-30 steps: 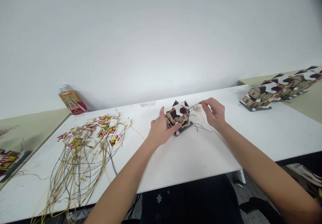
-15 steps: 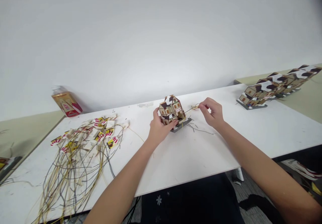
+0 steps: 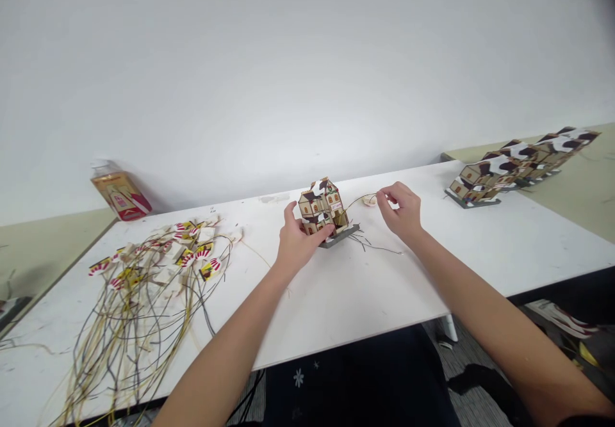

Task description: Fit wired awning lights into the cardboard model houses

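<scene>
My left hand (image 3: 300,238) grips a small model house (image 3: 323,206) from its left side, thumb along the front of its grey base (image 3: 340,237). The house has cream walls, orange windows and dark roofs with white patches. From its right side a thin wire (image 3: 356,201) arches up to my right hand (image 3: 401,209), whose thumb and forefinger are pinched on the wire's end. Several short dark wire pieces (image 3: 364,242) lie on the table by the base. A small pale piece (image 3: 369,201) sits behind the wire, close to my right fingertips.
On the left of the white table (image 3: 336,312) lies a tangle of wires (image 3: 139,337) with red-striped and yellow pieces (image 3: 210,268). A plastic bottle (image 3: 121,193) with a yellowish label stands at the back left. More model houses (image 3: 485,177) stand in a row at the right.
The wire between the house and my right hand was nearly straight and now bows upward. The house sits more upright, and my left fingers have shifted on it.
</scene>
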Motion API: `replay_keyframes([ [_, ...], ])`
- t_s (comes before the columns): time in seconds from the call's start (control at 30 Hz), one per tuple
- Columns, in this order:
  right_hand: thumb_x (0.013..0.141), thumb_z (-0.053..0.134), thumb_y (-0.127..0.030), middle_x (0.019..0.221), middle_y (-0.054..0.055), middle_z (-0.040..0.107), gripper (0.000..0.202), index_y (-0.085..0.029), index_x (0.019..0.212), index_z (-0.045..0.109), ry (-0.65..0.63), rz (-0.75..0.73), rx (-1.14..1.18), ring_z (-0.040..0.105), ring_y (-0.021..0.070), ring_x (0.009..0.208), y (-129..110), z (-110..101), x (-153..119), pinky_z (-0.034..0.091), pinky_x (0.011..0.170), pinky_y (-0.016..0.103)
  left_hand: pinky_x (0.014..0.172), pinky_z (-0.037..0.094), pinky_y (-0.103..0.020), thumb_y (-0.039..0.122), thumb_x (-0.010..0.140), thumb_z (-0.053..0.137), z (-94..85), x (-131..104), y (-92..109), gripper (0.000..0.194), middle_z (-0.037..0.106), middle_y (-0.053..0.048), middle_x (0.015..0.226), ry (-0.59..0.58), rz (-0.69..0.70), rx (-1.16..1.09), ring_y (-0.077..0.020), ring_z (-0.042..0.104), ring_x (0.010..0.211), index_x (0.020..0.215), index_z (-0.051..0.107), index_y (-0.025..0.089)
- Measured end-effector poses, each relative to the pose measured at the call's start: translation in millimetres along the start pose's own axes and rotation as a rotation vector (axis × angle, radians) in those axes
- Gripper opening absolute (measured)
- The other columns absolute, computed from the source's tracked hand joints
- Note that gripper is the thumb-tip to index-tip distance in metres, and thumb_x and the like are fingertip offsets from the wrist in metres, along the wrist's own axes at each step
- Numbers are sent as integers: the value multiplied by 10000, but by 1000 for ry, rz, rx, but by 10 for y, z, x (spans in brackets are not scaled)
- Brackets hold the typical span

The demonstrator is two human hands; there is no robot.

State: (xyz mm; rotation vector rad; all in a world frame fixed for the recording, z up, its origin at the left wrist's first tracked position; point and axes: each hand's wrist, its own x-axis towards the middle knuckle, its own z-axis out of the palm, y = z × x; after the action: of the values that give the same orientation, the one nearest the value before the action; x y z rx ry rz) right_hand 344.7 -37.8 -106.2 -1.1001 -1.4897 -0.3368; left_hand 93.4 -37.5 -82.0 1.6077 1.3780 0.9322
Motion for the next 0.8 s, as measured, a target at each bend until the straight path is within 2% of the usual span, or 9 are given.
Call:
replay_keyframes([
  [0.17,893,561,-197,649,17,538,122,-199,783,614,-48,-88,48,478,130,603,-35,9,-25,393,543,288,800,524,-341,503,660,807,3,-14,22,1024,699,-75,1034,-8,-4,-22,-211,660,909,1458,229,223],
  [0.43,892,549,-156,755,42,572,96,-209,923,622,-267,-175,192,505,151,689,-178,53,-90,439,617,315,756,531,-313,495,665,808,8,-32,45,1013,702,-72,1021,-14,-10,-32,-201,666,877,1455,233,228],
  [0.63,875,487,-122,858,60,557,231,-200,1060,601,-491,-312,262,515,172,786,-262,99,-116,433,707,342,755,530,-319,507,668,806,14,-13,10,970,705,-77,1012,-12,7,-39,-202,668,860,1428,277,219],
  [0.8,744,575,-208,1006,79,538,384,-202,1127,584,-580,-374,142,508,205,861,-283,119,-175,401,781,388,751,535,-333,516,676,801,39,32,-84,942,702,-87,1009,-15,34,-76,-210,676,853,1411,289,225],
])
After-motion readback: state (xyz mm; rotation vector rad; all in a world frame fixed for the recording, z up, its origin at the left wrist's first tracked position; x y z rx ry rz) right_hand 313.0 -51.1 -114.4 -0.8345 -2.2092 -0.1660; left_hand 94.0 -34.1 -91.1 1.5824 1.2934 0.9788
